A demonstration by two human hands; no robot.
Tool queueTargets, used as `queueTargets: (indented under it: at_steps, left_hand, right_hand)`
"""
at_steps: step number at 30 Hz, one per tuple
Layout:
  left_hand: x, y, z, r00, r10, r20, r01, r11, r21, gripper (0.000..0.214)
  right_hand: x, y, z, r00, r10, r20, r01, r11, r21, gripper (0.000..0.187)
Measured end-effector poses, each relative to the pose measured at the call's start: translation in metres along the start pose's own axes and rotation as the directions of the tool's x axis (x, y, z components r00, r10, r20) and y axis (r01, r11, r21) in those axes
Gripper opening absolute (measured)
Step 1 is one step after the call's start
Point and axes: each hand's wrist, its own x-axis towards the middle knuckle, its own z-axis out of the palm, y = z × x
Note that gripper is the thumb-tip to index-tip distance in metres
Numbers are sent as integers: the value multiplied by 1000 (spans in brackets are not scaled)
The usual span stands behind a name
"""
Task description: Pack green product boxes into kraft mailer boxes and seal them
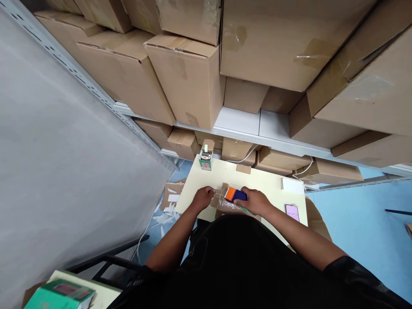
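My right hand [254, 201] is closed on an orange and dark blue tape dispenser [235, 195], pressed down on a small cardboard box [225, 198] wrapped in clear tape. My left hand [202, 197] rests on the left side of that box, fingers curled against it. The box lies at the near edge of a pale yellow table [225, 176].
A small green-based object [205, 161] stands at the table's far left corner, and a phone [292, 212] with a pink screen lies at its right edge. Cardboard boxes [189, 73] fill metal shelves behind. White paper scraps [167, 210] litter the blue floor at left.
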Motion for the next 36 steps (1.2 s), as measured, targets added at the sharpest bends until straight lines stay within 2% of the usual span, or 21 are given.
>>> queueTargets:
  at_steps: [4, 10, 15, 19, 23, 30, 33, 36]
  left_hand:
    - [-3, -17, 1, 999, 19, 30, -20, 999, 28, 26]
    - [-1, -34, 0, 997, -10, -80, 17, 995, 97, 23]
    - [4, -42, 0, 997, 16, -81, -1, 984, 179, 24]
    - [9, -47, 12, 997, 6, -79, 11, 977, 215, 26]
    - [15, -54, 35, 998, -1, -69, 19, 965, 263, 26]
    - [21, -59, 73, 998, 4, 63, -20, 967, 254, 29]
    - [23, -62, 78, 994, 16, 107, -42, 970, 240, 30]
    - [26, -63, 72, 993, 19, 115, -45, 972, 230, 30]
  right_hand:
    - [-10, 7, 2, 1000, -28, 14, 28, 1000, -9, 52]
    - [-15, 17, -1, 998, -46, 47, 50, 996, -72, 57]
    - [-16, 20, 6, 999, -42, 35, 45, 996, -81, 59]
    - [-17, 19, 11, 999, -41, 20, 43, 995, -94, 58]
    - [-15, 19, 13, 999, -42, 22, 44, 995, -89, 59]
    - [-11, 18, 16, 1000, -26, 11, 27, 994, -103, 62]
    - [-10, 19, 19, 1000, -25, 9, 26, 994, -109, 63]
    - [-9, 20, 21, 1000, -20, 4, 20, 993, -112, 63]
